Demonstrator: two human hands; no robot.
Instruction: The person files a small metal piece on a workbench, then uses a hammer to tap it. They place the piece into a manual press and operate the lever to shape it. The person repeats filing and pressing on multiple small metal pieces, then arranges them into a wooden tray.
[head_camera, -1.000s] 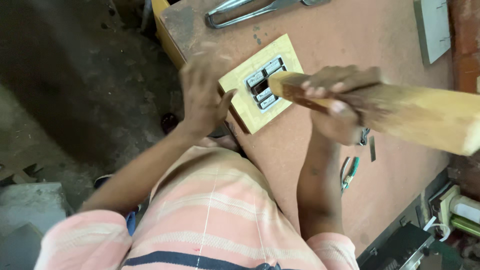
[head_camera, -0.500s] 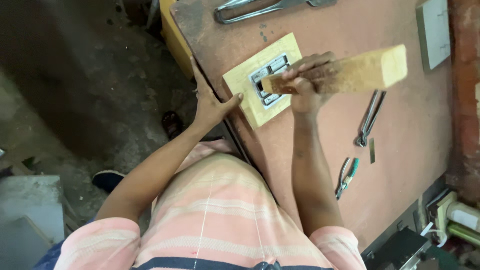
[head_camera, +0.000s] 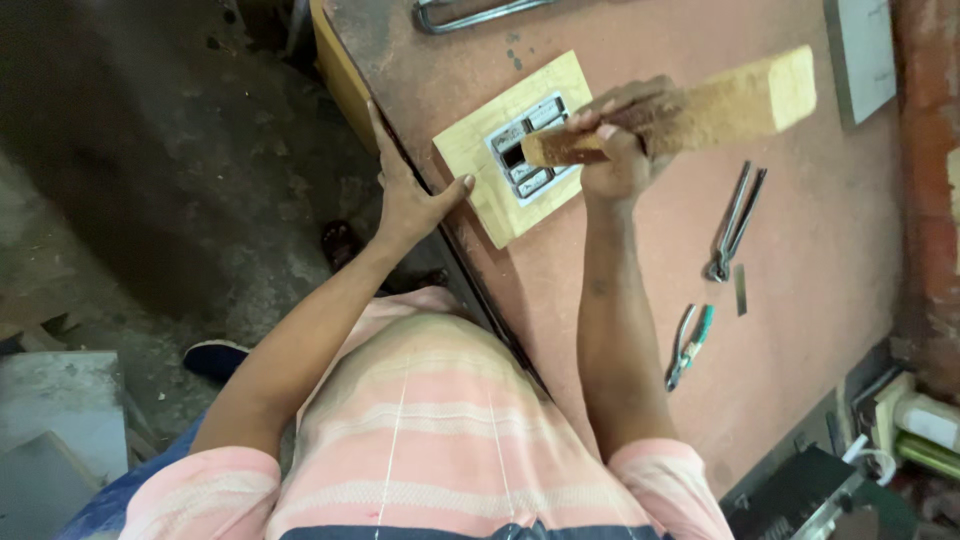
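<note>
Now right-hand fingers tight around wooden block; left-hand fingers against board.

— We see a workbench with a worn reddish-brown top filling the right side, its near edge running diagonally.

— And left of it we look down on a dark, dusty concrete floor, rough and stained.

— At the lower left we make out a grey slab lying on that floor.

— Along the far right we find a reddish-brown upright bordering the bench. Light is soft and even, without hard shadows.
</note>
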